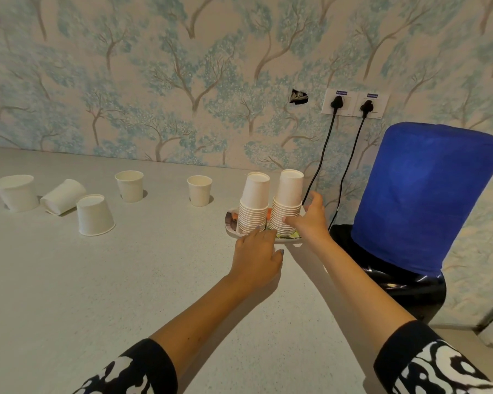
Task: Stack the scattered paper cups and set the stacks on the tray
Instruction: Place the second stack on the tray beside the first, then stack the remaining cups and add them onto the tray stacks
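Tray (230, 223): patterned, on pale speckled counter (97, 280), right of centre, just left of blue-covered water dispenser (419, 194); largely hidden by its load.

Left stack (253, 204): white paper cups nested upside down, bases up, long axis upright; on tray.

Right stack (287, 203): same kind, inverted, upright, just beside left stack, rims nearly touching; on tray.

Right hand (310, 220): around lower rims of right stack, thumb on near side, fingers curled behind far side.

Left hand (258, 254): palm down over counter at near edge of tray, fingers relaxed and slightly spread, one fingertip at base of left stack; contact cannot be told.

Loose cups, well left of tray, all on counter:
- upright cup (199, 190), mouth up, nearest tray.
- upright cup (130, 185), mouth up, farther left.
- inverted cup (94, 214), base up, nearer.
- fallen cup (63, 196), on its side, long axis running left-near to right-far.
- leftmost cup (15, 192), mouth up, wide.

Wall: tree wallpaper, two sockets (355, 103) with black plugs.
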Demonstrator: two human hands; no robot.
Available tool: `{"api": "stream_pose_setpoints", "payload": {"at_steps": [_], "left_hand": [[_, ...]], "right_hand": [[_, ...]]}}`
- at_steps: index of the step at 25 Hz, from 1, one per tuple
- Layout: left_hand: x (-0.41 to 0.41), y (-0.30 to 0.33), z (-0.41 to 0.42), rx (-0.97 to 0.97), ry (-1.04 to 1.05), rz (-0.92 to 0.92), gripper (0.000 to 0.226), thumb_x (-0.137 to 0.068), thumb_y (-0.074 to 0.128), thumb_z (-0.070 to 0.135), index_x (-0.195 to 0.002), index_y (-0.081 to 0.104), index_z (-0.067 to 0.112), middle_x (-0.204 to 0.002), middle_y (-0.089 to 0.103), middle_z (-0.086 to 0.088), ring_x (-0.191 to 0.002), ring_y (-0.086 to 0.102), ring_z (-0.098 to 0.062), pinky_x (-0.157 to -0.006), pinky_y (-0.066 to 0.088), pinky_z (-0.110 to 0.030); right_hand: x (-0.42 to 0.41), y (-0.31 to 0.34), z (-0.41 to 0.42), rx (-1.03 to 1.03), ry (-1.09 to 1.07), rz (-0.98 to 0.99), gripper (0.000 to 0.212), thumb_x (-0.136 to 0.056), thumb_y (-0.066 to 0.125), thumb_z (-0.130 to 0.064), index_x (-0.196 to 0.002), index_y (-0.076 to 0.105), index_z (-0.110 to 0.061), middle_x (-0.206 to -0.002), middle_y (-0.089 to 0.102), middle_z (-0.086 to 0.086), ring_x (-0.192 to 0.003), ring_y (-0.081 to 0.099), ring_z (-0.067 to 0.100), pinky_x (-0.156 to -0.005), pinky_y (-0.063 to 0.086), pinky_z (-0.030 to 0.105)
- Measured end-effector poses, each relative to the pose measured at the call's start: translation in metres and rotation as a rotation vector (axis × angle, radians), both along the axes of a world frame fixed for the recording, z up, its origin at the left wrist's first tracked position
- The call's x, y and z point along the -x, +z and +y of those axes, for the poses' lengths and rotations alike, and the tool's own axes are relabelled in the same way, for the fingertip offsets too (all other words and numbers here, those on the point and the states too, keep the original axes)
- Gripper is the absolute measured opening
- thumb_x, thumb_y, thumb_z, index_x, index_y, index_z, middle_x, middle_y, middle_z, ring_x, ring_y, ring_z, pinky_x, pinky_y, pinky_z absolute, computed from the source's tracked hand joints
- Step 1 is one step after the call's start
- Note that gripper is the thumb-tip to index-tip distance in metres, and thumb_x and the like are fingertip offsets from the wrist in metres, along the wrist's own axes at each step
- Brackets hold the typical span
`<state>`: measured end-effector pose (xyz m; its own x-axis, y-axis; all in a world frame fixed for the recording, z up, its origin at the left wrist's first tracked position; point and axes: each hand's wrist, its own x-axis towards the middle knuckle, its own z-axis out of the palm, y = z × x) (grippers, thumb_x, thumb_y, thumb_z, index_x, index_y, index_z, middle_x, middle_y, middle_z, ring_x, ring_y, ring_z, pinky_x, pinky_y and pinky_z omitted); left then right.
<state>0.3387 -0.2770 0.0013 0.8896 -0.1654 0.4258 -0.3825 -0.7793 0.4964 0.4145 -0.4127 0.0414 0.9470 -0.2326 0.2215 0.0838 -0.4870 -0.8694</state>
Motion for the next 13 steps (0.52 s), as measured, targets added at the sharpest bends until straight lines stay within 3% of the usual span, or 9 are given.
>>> {"api": "stream_pose_setpoints", "payload": {"at_steps": [6,8,13], "left_hand": [[0.026,0.006,0.045,0.073,0.055,-0.116,0.032,-0.094,0.052,0.028,-0.124,0.06,0.021,-0.125,0.062,0.003,-0.114,0.055,-0.015,-0.101,0.04,-0.033],[0.031,0.009,0.066,0.076,0.083,-0.141,0.028,-0.094,0.052,0.027,-0.119,0.064,0.021,-0.121,0.065,0.003,-0.111,0.057,-0.015,-0.099,0.04,-0.03],[0.037,0.011,0.142,0.028,0.145,-0.181,0.022,-0.093,0.052,0.022,-0.107,0.068,0.02,-0.109,0.069,0.003,-0.105,0.058,-0.014,-0.092,0.041,-0.027]], "right_hand": [[0.036,0.017,0.031,0.025,-0.149,-0.341,0.057,-0.08,0.064,-0.007,-0.132,0.04,-0.009,-0.134,0.041,0.012,-0.122,0.043,0.028,-0.101,0.039,0.039],[0.047,0.025,0.048,0.023,-0.123,-0.441,0.049,-0.081,0.062,-0.004,-0.126,0.044,-0.008,-0.131,0.042,0.012,-0.118,0.045,0.027,-0.095,0.039,0.032],[0.059,0.033,0.107,0.101,0.0,-0.543,0.041,-0.079,0.061,-0.003,-0.118,0.049,-0.007,-0.123,0.048,0.011,-0.111,0.047,0.026,-0.094,0.041,0.037]]}}
